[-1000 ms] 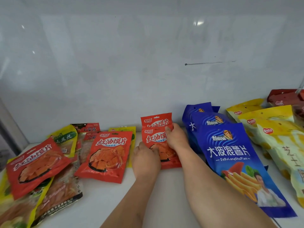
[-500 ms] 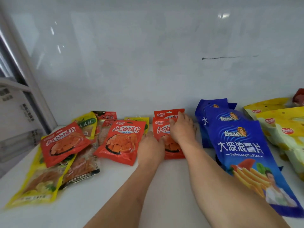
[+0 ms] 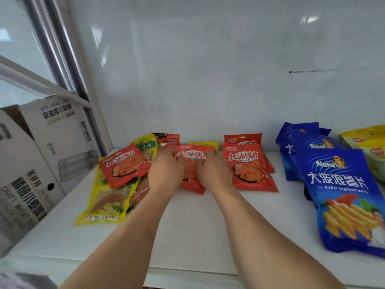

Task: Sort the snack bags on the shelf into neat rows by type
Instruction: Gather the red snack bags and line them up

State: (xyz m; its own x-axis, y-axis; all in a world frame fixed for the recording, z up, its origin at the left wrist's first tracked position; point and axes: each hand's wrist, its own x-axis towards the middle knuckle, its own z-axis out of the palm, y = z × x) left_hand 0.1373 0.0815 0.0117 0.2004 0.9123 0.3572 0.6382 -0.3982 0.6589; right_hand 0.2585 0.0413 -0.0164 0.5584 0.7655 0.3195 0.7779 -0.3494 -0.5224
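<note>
Both your hands slid left off the stacked red bags onto the loose red bag [image 3: 192, 163]; left hand [image 3: 165, 174] and right hand [image 3: 215, 174] each grip an upper corner. Mixed pile [image 3: 116, 184] far left is still unsorted. Red stack [image 3: 249, 165], reading 红油馍片, and blue bags [image 3: 341, 184], "DaBoLangShuPian", look done on the shelf [image 3: 198, 226].

Red snack bag [image 3: 192, 163] flat mid-shelf; 2 stacked red bags [image 3: 249, 165] just beside.
</note>
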